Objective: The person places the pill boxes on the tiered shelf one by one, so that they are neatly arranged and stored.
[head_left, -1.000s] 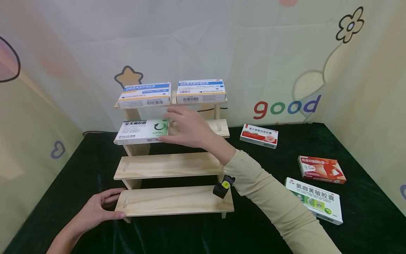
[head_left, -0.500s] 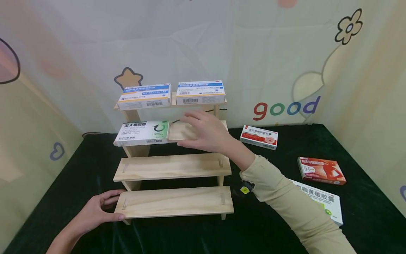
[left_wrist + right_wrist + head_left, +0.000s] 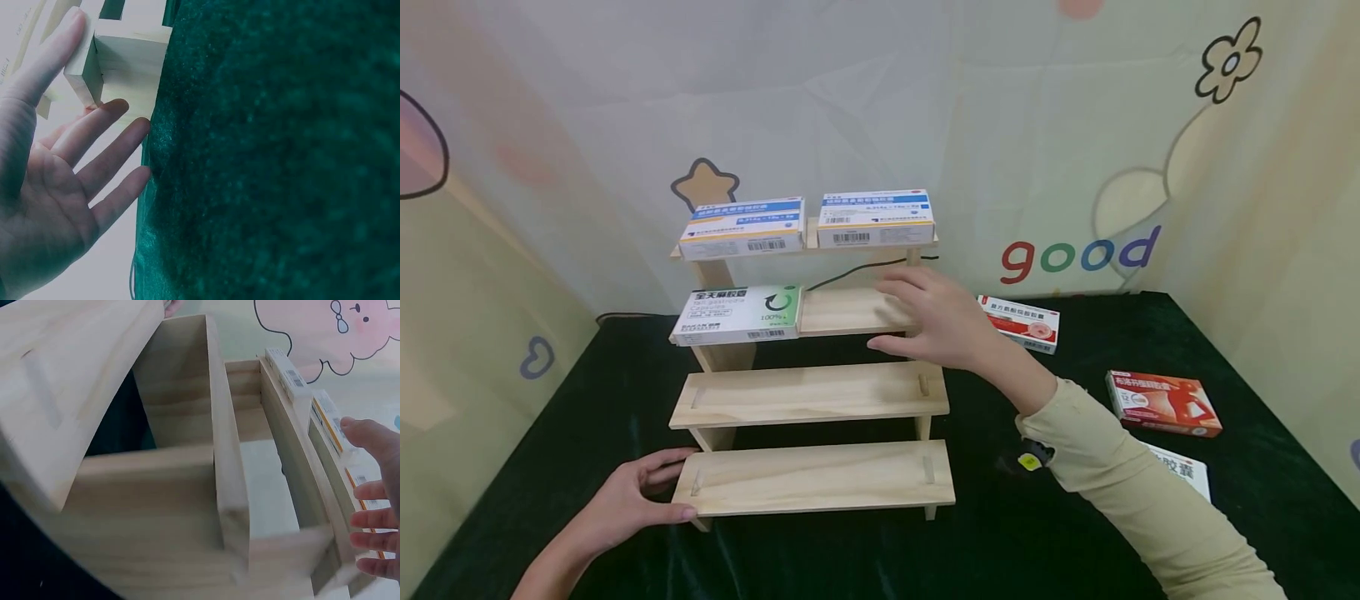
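Note:
A four-step wooden display rack (image 3: 820,479) stands on dark green cloth. At its lowest step, my left hand (image 3: 617,504) holds the left end, thumb on the board and fingers at its side; the left wrist view shows the thumb (image 3: 53,53) on one face of the board. My right hand (image 3: 943,321) is in front of the third step's right end, fingers spread and nothing in them. A white-and-green medicine box (image 3: 737,317) lies flat on that step's left half. On the top step lie two blue-and-white medicine boxes, a left one (image 3: 745,227) and a right one (image 3: 876,218).
Right of the rack lie a red-and-white medicine box (image 3: 1030,325), an orange-red one (image 3: 1163,403) and a white one (image 3: 1183,471), partly covered by the right sleeve (image 3: 1120,467). A printed curtain (image 3: 1037,125) hangs behind. A thin black cord (image 3: 857,271) runs behind the rack.
My right hand has moved right, away from the white-and-green medicine box, which stays on the third step. My left hand has stayed at the lowest step.

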The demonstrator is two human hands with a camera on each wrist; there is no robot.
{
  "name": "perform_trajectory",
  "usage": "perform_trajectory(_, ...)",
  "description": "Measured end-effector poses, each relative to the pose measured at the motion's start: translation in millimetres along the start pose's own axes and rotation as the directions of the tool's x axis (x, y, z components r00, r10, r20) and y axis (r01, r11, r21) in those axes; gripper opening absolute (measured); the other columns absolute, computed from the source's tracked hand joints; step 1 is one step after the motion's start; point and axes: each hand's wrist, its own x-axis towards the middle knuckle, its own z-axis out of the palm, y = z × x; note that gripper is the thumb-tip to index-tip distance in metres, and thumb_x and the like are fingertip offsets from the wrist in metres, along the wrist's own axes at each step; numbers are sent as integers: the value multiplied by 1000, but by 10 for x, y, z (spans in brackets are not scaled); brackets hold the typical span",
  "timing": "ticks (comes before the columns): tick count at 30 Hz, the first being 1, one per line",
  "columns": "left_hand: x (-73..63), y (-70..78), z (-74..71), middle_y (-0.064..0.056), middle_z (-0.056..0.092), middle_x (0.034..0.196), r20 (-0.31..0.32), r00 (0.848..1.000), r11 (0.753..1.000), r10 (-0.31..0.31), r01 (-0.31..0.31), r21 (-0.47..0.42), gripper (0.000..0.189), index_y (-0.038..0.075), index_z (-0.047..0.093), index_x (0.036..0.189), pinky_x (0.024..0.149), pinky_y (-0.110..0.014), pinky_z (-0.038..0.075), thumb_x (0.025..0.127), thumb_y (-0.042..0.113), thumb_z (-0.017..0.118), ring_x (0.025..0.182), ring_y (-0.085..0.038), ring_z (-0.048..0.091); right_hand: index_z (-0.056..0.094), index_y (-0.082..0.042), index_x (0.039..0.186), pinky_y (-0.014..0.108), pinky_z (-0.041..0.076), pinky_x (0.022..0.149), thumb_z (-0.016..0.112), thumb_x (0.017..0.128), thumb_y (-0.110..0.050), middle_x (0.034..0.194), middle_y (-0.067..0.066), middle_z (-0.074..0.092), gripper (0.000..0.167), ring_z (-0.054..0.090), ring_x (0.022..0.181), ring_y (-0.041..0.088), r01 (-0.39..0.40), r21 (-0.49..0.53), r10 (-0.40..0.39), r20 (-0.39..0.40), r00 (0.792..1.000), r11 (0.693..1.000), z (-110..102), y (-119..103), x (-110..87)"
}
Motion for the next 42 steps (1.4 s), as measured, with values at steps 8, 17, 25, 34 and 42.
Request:
perform_trajectory(8, 21, 0, 0, -31, 42, 130, 3, 1000, 1000, -3, 3, -2, 70, -9, 33, 133, 84, -44, 47, 80, 18, 69, 120, -47, 38, 56, -6, 122, 43, 42, 91, 72, 72, -46, 124, 13, 54, 66, 51, 112, 27, -62, -16, 62, 1, 998, 998, -129, 175, -246)
perform_trajectory(17, 32, 13, 6, -30, 43, 130, 0, 1000, 1000, -7, 7, 23, 69, -9, 34, 132, 84, -45, 47, 80, 19, 69, 119, -48, 39, 56, -7, 121, 47, 42, 90, 73, 71, -44, 124, 14, 54, 64, 51, 111, 30, -158, -64, 160, 19, 987, 985, -241, 332, -506)
perform_trajectory(25, 32, -1, 3, -30, 44, 129, -11, 1000, 998, -8, 9, 60, 69, -9, 35, 132, 85, -49, 45, 80, 20, 69, 118, -48, 40, 55, -9, 123, 50, 41, 89, 72, 73, -42, 124, 15, 53, 63, 50, 111, 32, -237, -99, 241, 29, 970, 966, -311, 472, -792)
perform_trajectory(34, -6, 5, 5, -31, 42, 131, 0, 1000, 999, -31, 31, 24, 72, -10, 33, 133, 81, -40, 49, 79, 19, 70, 120, -45, 40, 56, -5, 121, 50, 43, 85, 74, 70, -41, 122, 18, 53, 64, 48, 109, 33, -312, -170, 320, 23, 947, 935, -418, 638, -1246)
perform_trajectory(42, 18, -15, 9, -30, 44, 130, -6, 999, 998, -35, 35, 58, 72, -10, 34, 132, 84, -45, 46, 79, 20, 70, 119, -44, 42, 54, -4, 122, 55, 40, 85, 73, 73, -41, 123, 20, 52, 63, 46, 112, 37, -392, -144, 401, 39, 915, 909, -522, 757, -1654)
